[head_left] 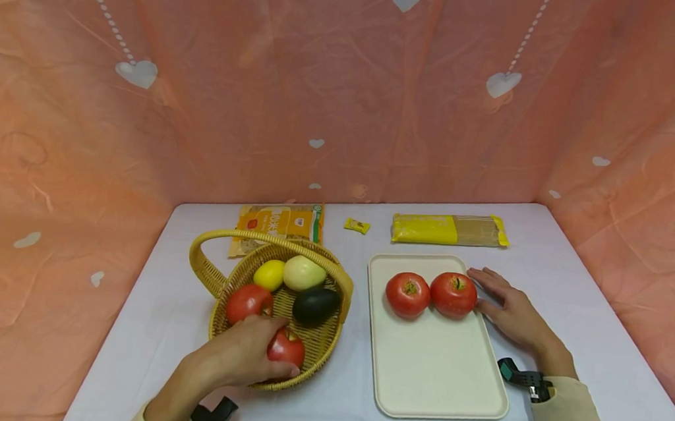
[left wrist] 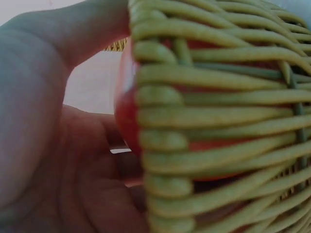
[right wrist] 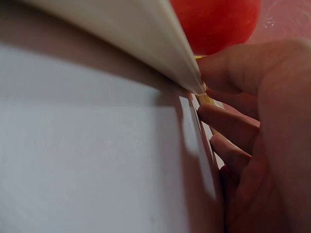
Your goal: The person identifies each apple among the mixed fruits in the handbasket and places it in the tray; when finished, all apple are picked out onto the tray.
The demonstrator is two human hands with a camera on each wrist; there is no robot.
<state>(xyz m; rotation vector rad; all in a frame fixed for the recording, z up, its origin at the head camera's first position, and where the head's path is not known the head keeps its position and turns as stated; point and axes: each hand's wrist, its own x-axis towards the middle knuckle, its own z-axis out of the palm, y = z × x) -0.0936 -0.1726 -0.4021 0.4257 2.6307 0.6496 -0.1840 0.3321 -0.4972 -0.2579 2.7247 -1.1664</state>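
In the head view my left hand reaches over the near rim of a wicker basket and holds a red apple between thumb and fingers. Through the weave, the left wrist view shows the apple's red side. Another red apple lies just beyond that hand. My right hand rests at the right edge of a cream tray, fingers loosely extended. Its fingertips are close beside the right-hand apple on the tray; a second tray apple sits left of it.
The basket also holds a lemon, a pale green fruit and a dark avocado, with its handle arching above. Behind lie an orange-yellow food packet, a small yellow wrapped packet and a pack of noodles.
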